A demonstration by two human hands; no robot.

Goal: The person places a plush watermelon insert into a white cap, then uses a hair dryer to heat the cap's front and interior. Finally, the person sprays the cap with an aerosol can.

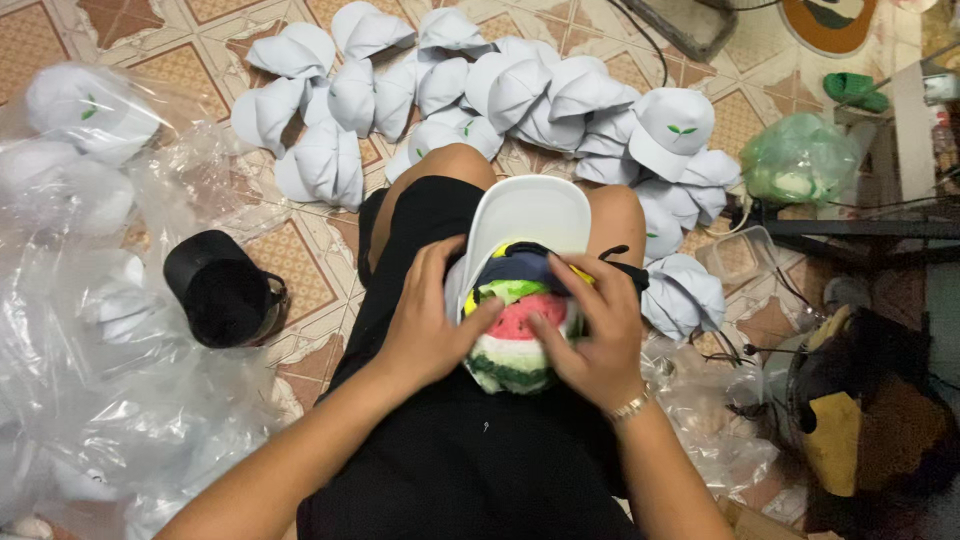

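head view, looking down at a seated person's lap; black garment point(470, 460) covers the thighs, bare knees showing above it.

white cap point(528, 215) lies upside down on the lap, brim pointing away from the body, toward the floor pile. stuffed inside its crown is a watermelon-print cloth point(520, 335), with red, green and white bands, and a dark navy piece just above it.

left hand point(425, 320): wrapped around the left side of the cap, fingers curled, thumb pressed across onto the printed cloth. closed in a grip on the cap edge and cloth.

right hand point(595, 335): clasps the right side of the cap, fingers bent over the rim, thumb on the red part of the cloth. also holding, not spread. a gold wristwatch point(630, 407) sits on this wrist. a black strap point(622, 262) sticks out just beyond the right fingers.

surroundings: heap of white caps point(480, 85) on the patterned tile floor point(290, 255), just past the knees, running from left to right; one of them shows a small green leaf mark. clear plastic bags point(90, 300) holding more white caps to the left. black cap point(222, 292) on the floor near the left knee, apart from the hands. green plastic bag point(798, 158) at upper right, well apart. clear plastic container point(738, 255) beside the right end of the heap.
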